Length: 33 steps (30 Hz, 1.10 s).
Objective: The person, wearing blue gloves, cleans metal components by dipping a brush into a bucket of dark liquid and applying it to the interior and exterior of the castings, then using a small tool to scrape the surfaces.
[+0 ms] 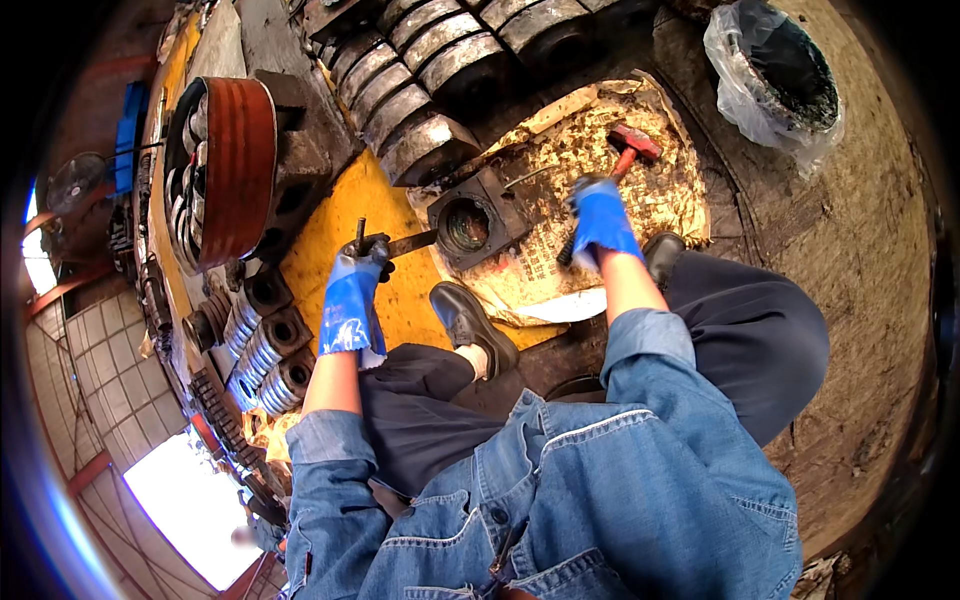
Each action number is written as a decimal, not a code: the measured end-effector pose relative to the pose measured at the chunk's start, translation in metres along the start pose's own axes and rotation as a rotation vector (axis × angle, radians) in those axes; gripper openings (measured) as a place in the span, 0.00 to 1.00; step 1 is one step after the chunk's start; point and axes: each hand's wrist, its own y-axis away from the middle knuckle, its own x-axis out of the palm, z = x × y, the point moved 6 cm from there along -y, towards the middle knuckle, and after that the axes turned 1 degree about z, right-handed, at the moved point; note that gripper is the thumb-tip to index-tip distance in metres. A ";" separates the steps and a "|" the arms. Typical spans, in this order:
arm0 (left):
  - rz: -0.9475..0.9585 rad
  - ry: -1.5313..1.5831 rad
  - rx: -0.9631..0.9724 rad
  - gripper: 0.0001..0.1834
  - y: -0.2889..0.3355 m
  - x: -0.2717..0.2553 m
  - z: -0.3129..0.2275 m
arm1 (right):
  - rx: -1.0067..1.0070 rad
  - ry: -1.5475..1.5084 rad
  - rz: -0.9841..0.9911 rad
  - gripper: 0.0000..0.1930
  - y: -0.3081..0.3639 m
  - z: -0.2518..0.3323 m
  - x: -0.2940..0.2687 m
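My right hand [597, 205], in a blue work glove, is closed round the handle of a red hammer [636, 145]. The hammer's head is up and to the right, over a stained paper sack [650, 205]. My left hand [358, 275], also in a blue glove with blackened fingers, grips a dark flat metal bar [412, 243]. A short upright rod end sticks up above that fist. The bar's far end reaches the left side of a square metal block [480, 217] with a round greasy bore. This block rests at the sack's left edge, in front of my shoes.
Rows of heavy curved metal blocks [430, 150] stand at the far side. Left of me are a red-brown drum [240, 175] and coil springs with square nuts [268, 345]. A plastic-lined bucket [795, 80] of dark grease sits far right. A yellow plate [345, 205] lies underneath.
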 end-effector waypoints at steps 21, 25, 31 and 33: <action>-0.036 -0.025 0.004 0.13 0.008 0.000 -0.002 | -0.067 -0.138 -0.126 0.14 -0.012 0.007 0.044; 0.024 -0.029 0.053 0.13 -0.010 0.018 -0.031 | -0.171 0.292 -0.300 0.11 -0.066 -0.081 0.026; 0.000 -0.048 0.066 0.13 -0.006 0.010 -0.020 | 0.031 -0.140 -0.061 0.12 -0.033 0.004 0.067; -0.026 0.005 0.046 0.13 0.001 -0.002 0.006 | -0.041 -0.140 -0.144 0.11 0.000 0.012 0.035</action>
